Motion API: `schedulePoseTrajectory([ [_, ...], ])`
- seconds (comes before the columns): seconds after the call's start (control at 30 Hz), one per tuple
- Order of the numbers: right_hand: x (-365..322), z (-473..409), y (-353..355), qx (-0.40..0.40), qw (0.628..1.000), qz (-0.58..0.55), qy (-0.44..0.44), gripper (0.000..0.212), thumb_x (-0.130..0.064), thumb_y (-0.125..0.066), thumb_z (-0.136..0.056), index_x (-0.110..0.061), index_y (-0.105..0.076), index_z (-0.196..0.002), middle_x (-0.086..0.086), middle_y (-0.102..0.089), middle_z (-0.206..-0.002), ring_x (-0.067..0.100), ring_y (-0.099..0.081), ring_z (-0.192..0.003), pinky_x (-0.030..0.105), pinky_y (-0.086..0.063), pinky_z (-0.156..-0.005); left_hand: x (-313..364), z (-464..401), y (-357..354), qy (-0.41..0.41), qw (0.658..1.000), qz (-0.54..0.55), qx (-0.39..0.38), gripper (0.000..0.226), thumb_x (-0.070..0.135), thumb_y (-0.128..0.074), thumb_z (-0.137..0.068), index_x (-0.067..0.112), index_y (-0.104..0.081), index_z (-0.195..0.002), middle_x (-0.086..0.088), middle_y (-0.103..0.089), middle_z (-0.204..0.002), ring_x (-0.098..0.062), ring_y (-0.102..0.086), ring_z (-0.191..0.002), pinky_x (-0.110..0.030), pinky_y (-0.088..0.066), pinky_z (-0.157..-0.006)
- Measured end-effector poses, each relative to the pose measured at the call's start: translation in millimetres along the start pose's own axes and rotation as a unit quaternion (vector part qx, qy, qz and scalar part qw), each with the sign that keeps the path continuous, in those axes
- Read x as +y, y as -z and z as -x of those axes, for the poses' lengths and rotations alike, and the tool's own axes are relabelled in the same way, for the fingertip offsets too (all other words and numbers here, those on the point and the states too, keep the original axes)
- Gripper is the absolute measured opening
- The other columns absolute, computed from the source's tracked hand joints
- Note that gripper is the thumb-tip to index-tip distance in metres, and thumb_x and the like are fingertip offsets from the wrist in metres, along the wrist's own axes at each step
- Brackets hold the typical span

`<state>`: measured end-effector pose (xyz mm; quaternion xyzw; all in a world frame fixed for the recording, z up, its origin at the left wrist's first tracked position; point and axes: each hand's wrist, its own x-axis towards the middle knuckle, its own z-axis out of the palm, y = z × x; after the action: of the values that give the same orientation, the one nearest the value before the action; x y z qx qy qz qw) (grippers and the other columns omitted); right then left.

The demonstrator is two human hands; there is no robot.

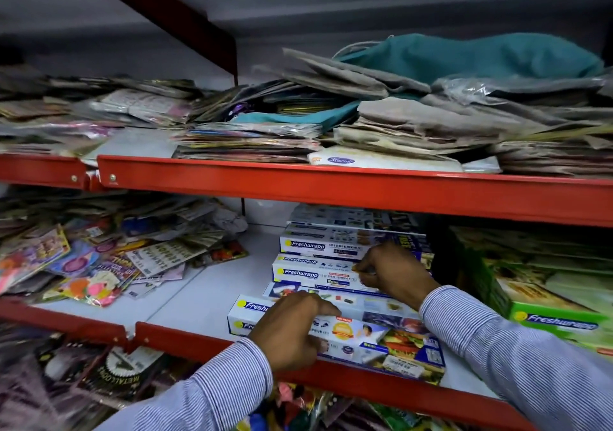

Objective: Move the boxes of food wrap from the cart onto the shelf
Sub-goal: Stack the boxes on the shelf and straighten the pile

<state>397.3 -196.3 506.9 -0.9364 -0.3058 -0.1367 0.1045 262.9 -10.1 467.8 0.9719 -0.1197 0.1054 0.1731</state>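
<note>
Two hands at work on the middle shelf (205, 284) of a red-edged rack, both in blue-and-white striped sleeves. Left hand (292, 327) pressed on top of the front box of food wrap (374, 337), fingers curled over its upper edge, thumb down the front face; grip closed on that box, which lies lengthwise at the shelf's front lip, touching the red rail (365, 387). Right hand (394, 271) further back, fingers bent against the right end of the second stacked box (311, 276); grip narrow, whether truly clasping or only pushing cannot be told. Blue-and-white Freshwrapp boxes counted: one at the front, one flat behind it (331, 298), then a stepped stack of at least three more, the top one (318, 244) just under the shelf above; five clearly seen, others behind blurred. One pile of green Freshwrapp boxes (550, 317) just right of the stack, number not readable. Loose heap of colourful packets (99, 264) on the left of the same shelf, well apart from the boxes. Upper shelf (331, 185) loaded with flat grey and printed packs and one teal bundle (481, 55). No cart in view.
</note>
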Motion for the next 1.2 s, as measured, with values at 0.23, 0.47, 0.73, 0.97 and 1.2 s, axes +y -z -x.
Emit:
schedulePoseTrajectory([
  [0.23,2.5,-0.7,3.6,0.006,0.999,-0.052,0.007,0.020,-0.021,-0.074,-0.086,-0.017,-0.079,-0.104,0.000,-0.080,-0.104,0.014,-0.074,-0.091,0.016,-0.050,-0.085,5.3,-40.0,2.7,-0.009,1.000,0.016,0.021,0.055,0.019,-0.074,-0.083,0.029,-0.056,-0.134,0.000,-0.059,-0.135,-0.022,-0.052,-0.126,-0.034,-0.047,-0.102],
  [0.47,13.7,1.9,15.7,-0.012,0.994,-0.112,0.009,0.020,-0.018,-0.065,-0.093,-0.009,-0.079,-0.104,0.006,-0.077,-0.110,0.004,-0.064,-0.091,0.014,-0.045,-0.078,0.6,-78.7,-3.7,-0.002,0.998,0.044,0.039,0.050,0.020,-0.074,-0.084,0.024,-0.058,-0.131,-0.005,-0.060,-0.133,-0.025,-0.053,-0.125,-0.029,-0.042,-0.102],
  [0.73,19.3,32.8,-23.3,0.070,0.990,-0.093,-0.074,0.032,-0.033,-0.048,-0.095,-0.014,-0.072,-0.106,0.011,-0.078,-0.087,0.026,-0.070,-0.071,0.034,-0.058,-0.068,-12.4,-85.2,-25.1,-0.078,0.991,-0.009,0.108,0.040,0.015,-0.067,-0.089,0.022,-0.062,-0.128,-0.004,-0.057,-0.117,-0.023,-0.046,-0.112,-0.028,-0.040,-0.093],
  [0.97,14.7,39.3,-38.4,0.134,0.986,-0.071,-0.075,0.034,-0.041,-0.041,-0.099,-0.020,-0.067,-0.105,0.004,-0.077,-0.093,0.024,-0.070,-0.077,0.039,-0.057,-0.069,-15.4,-75.9,-30.7,-0.075,0.988,0.020,0.136,0.039,0.026,-0.065,-0.092,0.026,-0.060,-0.131,0.005,-0.058,-0.137,-0.017,-0.046,-0.128,-0.030,-0.037,-0.108],
  [1.2,18.2,41.5,-34.6,0.126,0.987,-0.084,-0.061,0.034,-0.040,-0.043,-0.099,-0.020,-0.068,-0.111,0.006,-0.078,-0.099,0.024,-0.072,-0.082,0.041,-0.058,-0.073,-12.5,-76.0,-29.8,-0.072,0.988,0.021,0.134,0.040,0.026,-0.064,-0.092,0.026,-0.059,-0.132,0.005,-0.056,-0.140,-0.017,-0.044,-0.130,-0.028,-0.035,-0.110],
])
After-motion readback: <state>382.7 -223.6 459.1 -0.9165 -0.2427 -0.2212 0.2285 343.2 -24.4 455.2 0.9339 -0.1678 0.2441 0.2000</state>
